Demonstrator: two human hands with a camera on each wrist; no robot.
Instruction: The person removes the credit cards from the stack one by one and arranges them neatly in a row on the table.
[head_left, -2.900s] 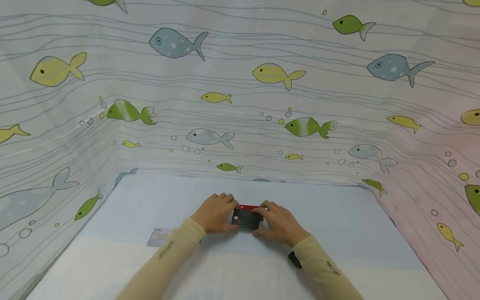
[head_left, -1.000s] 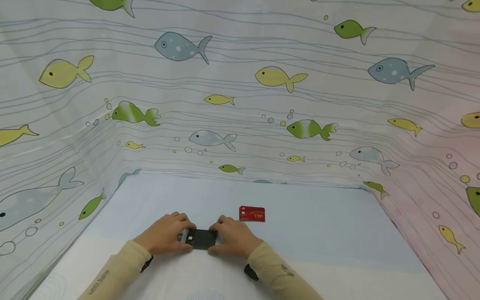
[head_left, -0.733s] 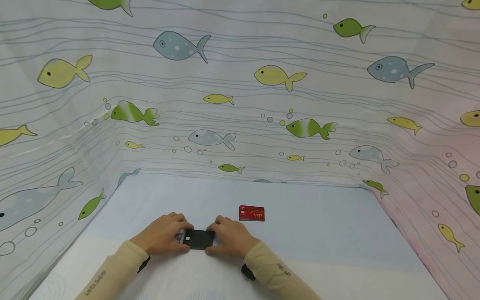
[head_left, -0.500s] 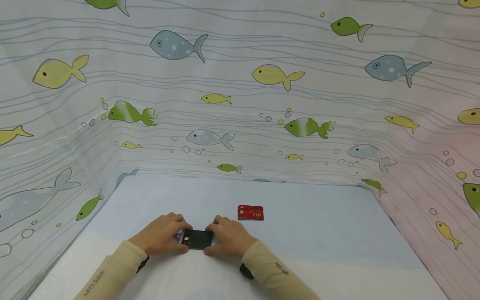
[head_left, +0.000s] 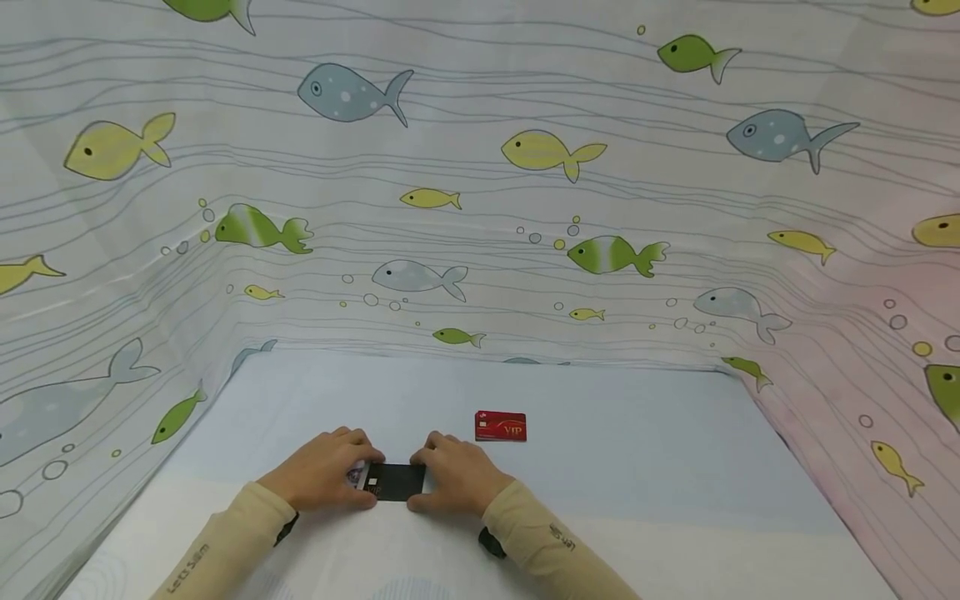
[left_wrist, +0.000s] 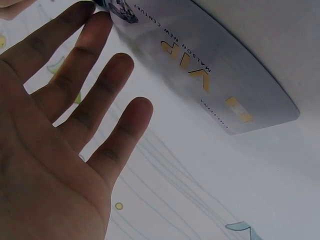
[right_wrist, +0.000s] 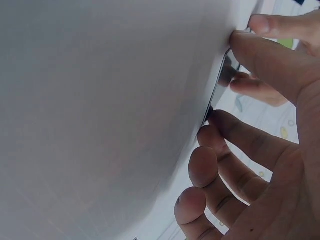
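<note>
A black VIP card (head_left: 401,482) lies between my two hands on the light cloth. My left hand (head_left: 322,471) pinches its left end, fingertips at the far edge and thumb at the near edge. At its right end, my right hand (head_left: 463,477) pinches the far and near edges the same way. Just left of the black card, a silver VIP card (left_wrist: 195,65) reaches under my left palm; only its patterned end shows in the head view. Whether the two cards overlap, I cannot tell. A red VIP card (head_left: 500,426) lies behind my right hand.
Light blue and white cloth (head_left: 637,450) covers the flat surface. Fish-printed fabric (head_left: 480,250) rises as walls at the back and on both sides.
Both hands have carried the black card from over the red card, leftward and nearer, to the silver card's right end. During the last half second they have barely moved.
</note>
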